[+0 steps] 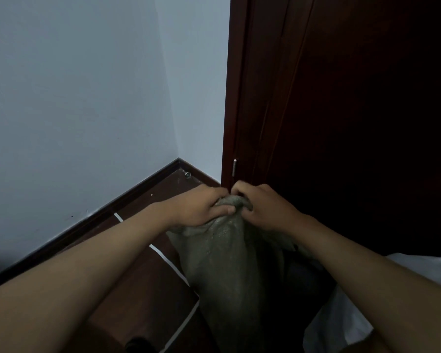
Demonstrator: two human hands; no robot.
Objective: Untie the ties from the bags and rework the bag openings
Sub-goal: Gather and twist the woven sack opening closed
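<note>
We've got both hands on the bunched neck of the bag. Left hand curls around the gathered top from the left, thumb across the front of the knot-like bunch. Right hand pinches the same bunch from the right, fingers tucked in. Both are holding fabric, neither is loose.

Key relation: the neck sits directly between the two hands, at the far end of the bag. The bag's long axis runs from near our body away toward the door, neck at the far end. The hands meet at the neck, equally near to it.

The bag stands on the dark wooden floor, in the corner by the wall. Grey-green coarse weave, looks soft, body full. We can't make out the tie itself; the fingers cover it. Something white lies to the right of the bag.

Our read: untying still in hand, opening not yet reworked.
</note>
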